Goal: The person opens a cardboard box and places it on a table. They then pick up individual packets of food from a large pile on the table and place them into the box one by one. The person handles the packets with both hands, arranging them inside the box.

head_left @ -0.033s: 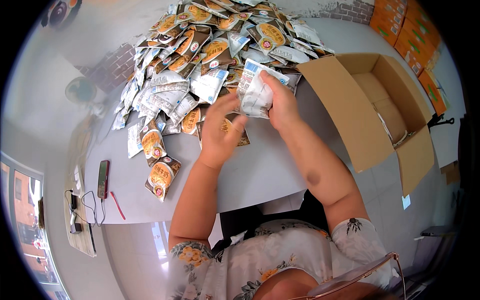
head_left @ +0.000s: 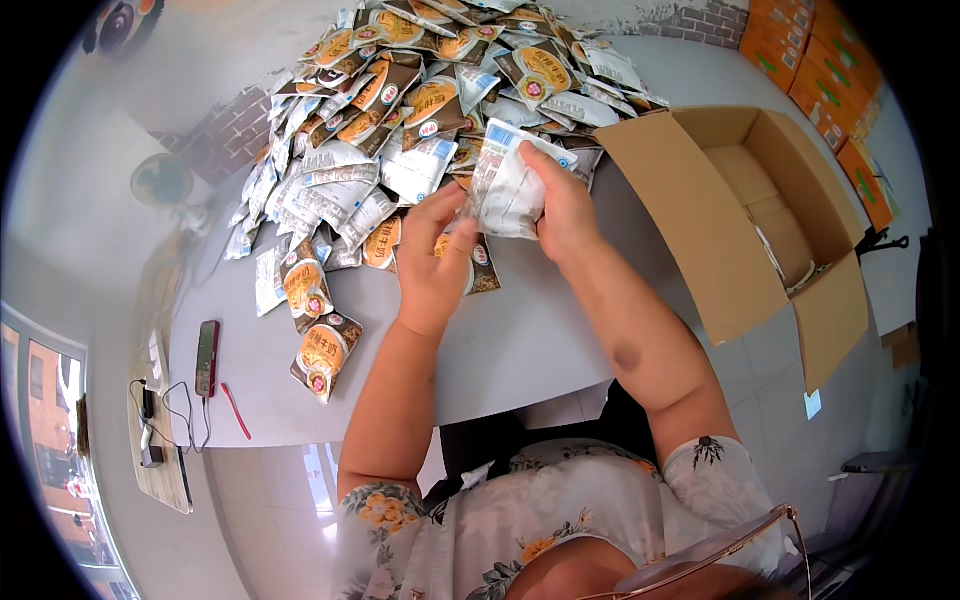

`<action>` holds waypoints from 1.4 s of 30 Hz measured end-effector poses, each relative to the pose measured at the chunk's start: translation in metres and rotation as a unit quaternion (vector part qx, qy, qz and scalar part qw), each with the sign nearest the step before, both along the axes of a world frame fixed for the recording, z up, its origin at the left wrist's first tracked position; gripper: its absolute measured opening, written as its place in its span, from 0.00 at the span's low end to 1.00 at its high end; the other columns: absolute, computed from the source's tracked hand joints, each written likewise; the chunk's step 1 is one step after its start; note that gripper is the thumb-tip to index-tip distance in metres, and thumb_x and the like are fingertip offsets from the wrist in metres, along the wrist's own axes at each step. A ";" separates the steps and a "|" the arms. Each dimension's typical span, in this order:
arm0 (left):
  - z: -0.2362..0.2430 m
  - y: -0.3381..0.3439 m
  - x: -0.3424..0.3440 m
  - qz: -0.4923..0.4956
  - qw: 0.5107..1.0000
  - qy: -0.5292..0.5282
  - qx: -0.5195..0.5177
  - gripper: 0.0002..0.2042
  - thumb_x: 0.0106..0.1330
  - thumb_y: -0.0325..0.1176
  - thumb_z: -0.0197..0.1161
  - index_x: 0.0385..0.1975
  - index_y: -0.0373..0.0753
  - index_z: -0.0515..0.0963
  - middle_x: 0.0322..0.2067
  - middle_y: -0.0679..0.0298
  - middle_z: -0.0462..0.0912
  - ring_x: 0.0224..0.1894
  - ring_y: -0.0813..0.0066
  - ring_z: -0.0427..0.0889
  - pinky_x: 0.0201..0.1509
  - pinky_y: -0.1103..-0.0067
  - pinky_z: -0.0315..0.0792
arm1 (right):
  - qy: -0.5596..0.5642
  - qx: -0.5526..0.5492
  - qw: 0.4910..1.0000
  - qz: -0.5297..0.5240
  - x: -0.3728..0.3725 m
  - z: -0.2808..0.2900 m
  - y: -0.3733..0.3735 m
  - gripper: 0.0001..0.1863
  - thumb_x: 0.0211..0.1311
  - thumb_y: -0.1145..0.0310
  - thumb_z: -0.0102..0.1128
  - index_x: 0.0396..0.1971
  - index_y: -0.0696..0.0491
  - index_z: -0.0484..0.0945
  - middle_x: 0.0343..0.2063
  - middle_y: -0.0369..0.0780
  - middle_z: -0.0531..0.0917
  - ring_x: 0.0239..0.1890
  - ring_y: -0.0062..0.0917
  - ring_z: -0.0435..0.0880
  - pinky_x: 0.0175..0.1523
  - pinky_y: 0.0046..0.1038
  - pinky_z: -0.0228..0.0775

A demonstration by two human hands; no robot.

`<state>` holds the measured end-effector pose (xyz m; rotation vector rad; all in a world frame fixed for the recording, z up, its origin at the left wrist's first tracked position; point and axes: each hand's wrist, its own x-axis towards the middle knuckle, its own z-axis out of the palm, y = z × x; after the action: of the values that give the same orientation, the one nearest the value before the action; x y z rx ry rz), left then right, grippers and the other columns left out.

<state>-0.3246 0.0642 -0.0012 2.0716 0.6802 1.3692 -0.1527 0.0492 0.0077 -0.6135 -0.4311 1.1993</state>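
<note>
In my right hand (head_left: 568,205) is a white pouch (head_left: 508,190), gripped at its right side with the thumb lying across its face. The pouch's pale printed back is turned up, over the table. At the pouch's left edge, my left hand (head_left: 432,265) has its fingers and thumb curled around the margin. A brown and orange pouch (head_left: 482,270) lies on the table beneath, partly covered by the left hand. Just beyond both hands rises a large heap of pouches (head_left: 430,105), some showing brown and orange fronts, others white backs.
An open cardboard box (head_left: 690,220) stands at the right, flaps spread. Two pouches (head_left: 325,352) lie toward the table's (head_left: 520,350) near left. Farther left are a phone (head_left: 207,358) on a cable and a red strip (head_left: 236,411). Orange cartons (head_left: 820,75) are stacked at far right.
My left hand's fingers have come from loosely spread to curled at the pouch's left edge. The pouch has shifted very slightly; my right hand keeps its hold.
</note>
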 end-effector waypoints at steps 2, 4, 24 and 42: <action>0.001 -0.001 0.003 0.010 0.971 -0.129 -0.202 0.16 0.69 0.38 0.59 0.48 0.31 0.75 0.48 0.55 0.79 0.52 0.68 0.76 0.59 0.73 0.68 | -0.029 -0.006 0.999 0.028 -0.005 0.002 -0.004 0.22 0.61 0.58 0.63 0.48 0.58 0.76 0.42 0.41 0.83 0.41 0.26 0.84 0.47 0.29 0.77; 0.002 0.001 -0.001 0.005 0.970 -0.071 -0.231 0.27 0.74 0.51 0.47 0.52 0.28 0.73 0.49 0.57 0.78 0.51 0.72 0.76 0.59 0.77 0.67 | -0.054 0.005 0.998 0.043 -0.017 0.005 -0.013 0.22 0.62 0.56 0.63 0.47 0.59 0.76 0.43 0.41 0.83 0.42 0.25 0.83 0.47 0.28 0.76; -0.007 -0.013 -0.004 0.046 0.993 0.033 -0.102 0.22 0.72 0.49 0.52 0.31 0.34 0.79 0.24 0.59 0.79 0.25 0.68 0.76 0.31 0.73 0.70 | -0.268 0.001 0.963 0.032 -0.023 -0.001 -0.014 0.22 0.60 0.52 0.65 0.37 0.59 0.78 0.35 0.39 0.82 0.34 0.18 0.79 0.38 0.24 0.73; -0.004 -0.020 0.000 0.050 0.998 0.012 -0.023 0.21 0.73 0.48 0.51 0.33 0.34 0.79 0.22 0.58 0.78 0.24 0.64 0.76 0.29 0.72 0.69 | -0.271 -0.024 0.959 0.081 -0.019 -0.002 -0.016 0.22 0.68 0.49 0.53 0.40 0.56 0.77 0.33 0.37 0.81 0.34 0.18 0.79 0.39 0.23 0.72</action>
<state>-0.3242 0.0446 -0.0049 2.0456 0.8281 1.3732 -0.1712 0.0336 0.0062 -0.9689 -0.9312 1.1890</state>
